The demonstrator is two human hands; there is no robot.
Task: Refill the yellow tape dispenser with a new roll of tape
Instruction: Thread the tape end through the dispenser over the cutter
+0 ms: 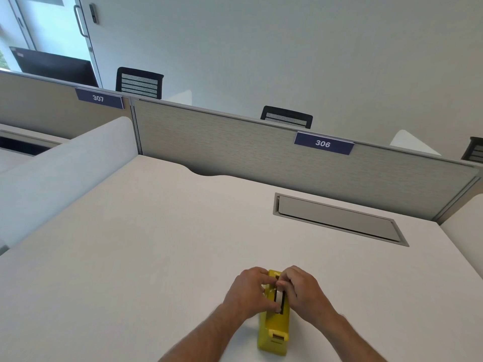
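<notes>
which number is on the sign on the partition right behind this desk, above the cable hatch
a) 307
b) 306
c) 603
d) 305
b: the blue sign on the partition directly behind the desk, above the cable hatch, reads 306.

A yellow tape dispenser (274, 327) stands on the white tabletop (156, 244) at 6 o'clock, its cutter end toward the viewer. The left hand (247, 291) grips its left side while the right hand (300, 288) pinches a white tape roll (279, 299) sitting in the top slot. At 2 o'clock lies a grey cable hatch (339, 220). A divider panel (235, 150) at 12 o'clock carries a label reading 306 (323, 143).
</notes>
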